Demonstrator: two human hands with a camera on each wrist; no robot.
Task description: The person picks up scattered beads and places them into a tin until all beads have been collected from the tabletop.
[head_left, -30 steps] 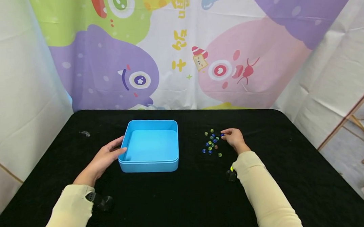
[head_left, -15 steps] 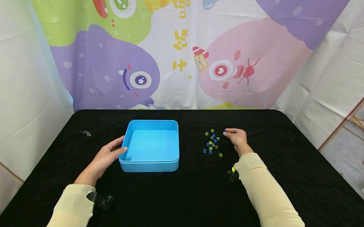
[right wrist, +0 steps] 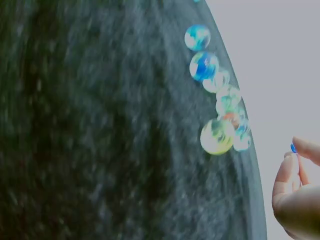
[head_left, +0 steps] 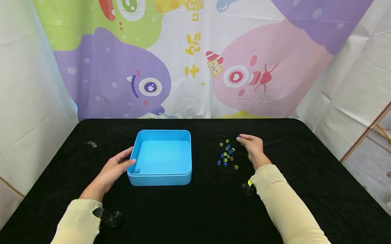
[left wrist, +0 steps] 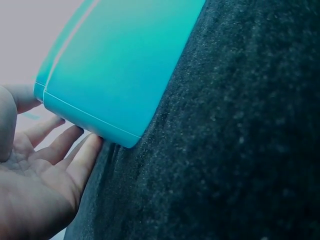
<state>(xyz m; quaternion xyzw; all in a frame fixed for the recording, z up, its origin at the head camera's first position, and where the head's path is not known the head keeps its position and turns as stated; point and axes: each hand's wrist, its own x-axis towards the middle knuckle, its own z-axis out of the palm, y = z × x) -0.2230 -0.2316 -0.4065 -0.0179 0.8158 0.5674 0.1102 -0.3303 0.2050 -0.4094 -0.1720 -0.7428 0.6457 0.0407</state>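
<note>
With left hand (head_left: pixel 113 168): reaches forward, touches box (head_left: pixel 160 179) at left, fingers loosely straight | With right hand (head_left: pixel 253 146): reaches forward, pinches blue marble (right wrist: pixel 294 148) at fingertips, near other marbles (head_left: pixel 230 152) right of box

One left hand (head_left: pixel 111 170) and one right hand (head_left: pixel 254 148) make two hands, with two sleeves (head_left: pixel 76 225) and two wrist cameras (head_left: pixel 112 218). There is one box (head_left: pixel 160 180), one table (head_left: pixel 193 220) and one printed curtain (head_left: pixel 184 89). Roughly fourteen marbles (head_left: pixel 235 167) lie on the table, about five blue and one brown, plus one blue marble (head_left: pixel 238 136) in the right hand
</note>
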